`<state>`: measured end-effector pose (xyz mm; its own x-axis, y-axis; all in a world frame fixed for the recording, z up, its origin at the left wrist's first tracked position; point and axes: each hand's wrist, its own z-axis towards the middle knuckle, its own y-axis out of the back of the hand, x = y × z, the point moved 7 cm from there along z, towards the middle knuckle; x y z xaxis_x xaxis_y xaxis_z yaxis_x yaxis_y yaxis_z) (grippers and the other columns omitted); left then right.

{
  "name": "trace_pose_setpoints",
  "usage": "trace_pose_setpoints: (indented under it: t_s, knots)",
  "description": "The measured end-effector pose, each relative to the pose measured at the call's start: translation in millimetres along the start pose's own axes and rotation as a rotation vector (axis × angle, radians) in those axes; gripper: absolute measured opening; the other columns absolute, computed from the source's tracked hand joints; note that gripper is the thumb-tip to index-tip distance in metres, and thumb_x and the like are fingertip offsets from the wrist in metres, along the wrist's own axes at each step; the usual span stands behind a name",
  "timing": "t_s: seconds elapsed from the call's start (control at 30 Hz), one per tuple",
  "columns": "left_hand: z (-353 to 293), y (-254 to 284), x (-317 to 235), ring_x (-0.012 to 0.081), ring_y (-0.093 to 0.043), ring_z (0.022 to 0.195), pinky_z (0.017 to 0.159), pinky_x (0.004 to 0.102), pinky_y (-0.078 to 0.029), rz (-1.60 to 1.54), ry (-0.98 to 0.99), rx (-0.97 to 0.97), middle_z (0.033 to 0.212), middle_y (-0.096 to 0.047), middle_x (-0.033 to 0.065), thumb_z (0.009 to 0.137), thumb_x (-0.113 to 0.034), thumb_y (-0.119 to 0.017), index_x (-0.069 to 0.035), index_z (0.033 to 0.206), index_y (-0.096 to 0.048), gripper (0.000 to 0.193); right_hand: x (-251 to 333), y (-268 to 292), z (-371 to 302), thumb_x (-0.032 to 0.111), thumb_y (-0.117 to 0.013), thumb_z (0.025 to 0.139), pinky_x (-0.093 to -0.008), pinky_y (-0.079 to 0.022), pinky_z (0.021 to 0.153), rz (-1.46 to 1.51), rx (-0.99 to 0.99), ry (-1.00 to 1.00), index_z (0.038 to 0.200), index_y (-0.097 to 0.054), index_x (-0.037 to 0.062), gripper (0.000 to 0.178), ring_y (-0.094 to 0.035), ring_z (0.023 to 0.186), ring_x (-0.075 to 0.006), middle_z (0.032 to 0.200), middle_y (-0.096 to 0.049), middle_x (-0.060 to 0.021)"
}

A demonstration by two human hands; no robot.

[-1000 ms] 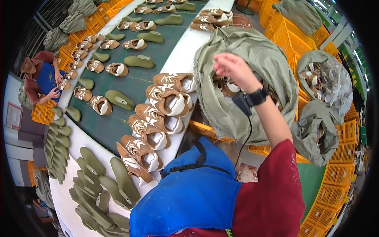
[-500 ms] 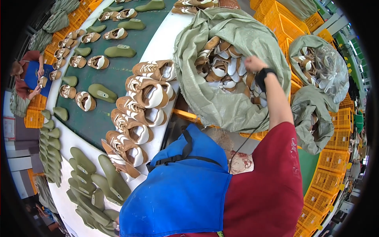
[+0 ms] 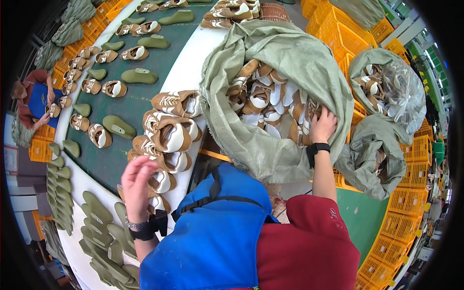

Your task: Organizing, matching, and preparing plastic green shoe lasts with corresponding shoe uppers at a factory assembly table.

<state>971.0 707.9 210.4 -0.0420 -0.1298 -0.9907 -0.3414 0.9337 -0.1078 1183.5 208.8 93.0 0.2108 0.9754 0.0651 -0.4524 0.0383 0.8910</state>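
My right hand [image 3: 323, 128] reaches into a large green woven sack [image 3: 275, 159] holding many brown-and-white shoes. Its fingers close around a shoe [image 3: 311, 112] at the right side of the pile; part of their grip is hidden. My left hand [image 3: 137, 186] is raised over the near edge of the table, fingers loosely bent and apart, with nothing visible in it. Behind and under it lies a row of brown shoes [image 3: 169, 133] with white laces and heels. Olive-green shoe lasts [image 3: 99, 227] are clustered to the left of my left forearm.
A green conveyor belt [image 3: 108, 104] carries shoes and lasts between white table edges. Across it, a co-worker [image 3: 38, 99] in a blue apron handles a shoe. Smaller shoe sacks [image 3: 374, 154] stand at right, along stacked orange crates [image 3: 403, 208].
My right hand has moved down and opened from a fist onto a shoe at the sack's right side. My left hand has come up into view above the table.
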Motion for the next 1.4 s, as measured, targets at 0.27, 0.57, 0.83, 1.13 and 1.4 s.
trace_pose_setpoints:
  t_s: [0.27,0.57,0.83,1.13,1.4]
  knots:
    - [10,-26,30,0.0129,-0.059,0.089,0.084,0.0256,-0.046,0.019,0.136,0.119,0.094,-0.062,0.0073,0.091,-0.010,-0.052,0.000,0.112,-0.054,0.024,-24,-19,33,0.025,-0.061,0.071,-0.0458,-0.045,0.086,0.158,0.501,-0.216,0.129,-0.040,0.0074,0.064,-0.058,0.098,-0.0391,0.105,-0.060,-0.0264]
    - [10,-45,29,0.0132,-0.055,0.099,0.087,0.0270,-0.044,0.190,0.063,0.223,0.107,-0.059,0.0064,0.088,-0.003,-0.053,-0.005,0.129,-0.043,0.042,210,114,-19,0.003,-0.056,0.083,-0.0296,-0.045,0.088,1.945,0.928,-0.044,0.140,-0.023,0.0051,0.066,-0.054,0.106,-0.0167,0.122,-0.052,-0.0119]
    - [-28,-3,-65,0.0280,-0.054,0.100,0.082,0.0349,-0.047,0.772,-0.643,-0.408,0.117,-0.051,0.0172,0.070,-0.004,-0.068,-0.001,0.132,-0.037,0.069,353,206,-130,0.003,-0.059,0.081,-0.0308,-0.045,0.088,1.850,0.984,0.554,0.140,-0.022,0.0014,0.069,-0.056,0.103,-0.0192,0.115,-0.055,-0.0145]
    - [-89,55,-72,0.0345,-0.061,0.088,0.075,0.0357,-0.050,0.913,-0.583,-0.666,0.102,-0.060,0.0217,0.077,0.000,-0.058,0.003,0.115,-0.052,0.038,412,271,-160,0.001,-0.067,0.072,-0.0345,-0.049,0.072,1.490,0.187,1.206,0.113,-0.055,-0.0002,0.043,-0.061,0.081,-0.0261,0.093,-0.061,-0.0145]
    - [-100,94,-70,0.0341,-0.057,0.086,0.076,0.0391,-0.047,1.001,-0.522,-0.791,0.093,-0.059,0.0171,0.077,-0.008,-0.061,0.000,0.105,-0.056,0.030,444,264,-197,-0.002,-0.064,0.075,-0.0323,-0.050,0.063,1.635,0.513,1.091,0.107,-0.054,0.0015,0.034,-0.062,0.071,-0.0250,0.086,-0.062,-0.0141]
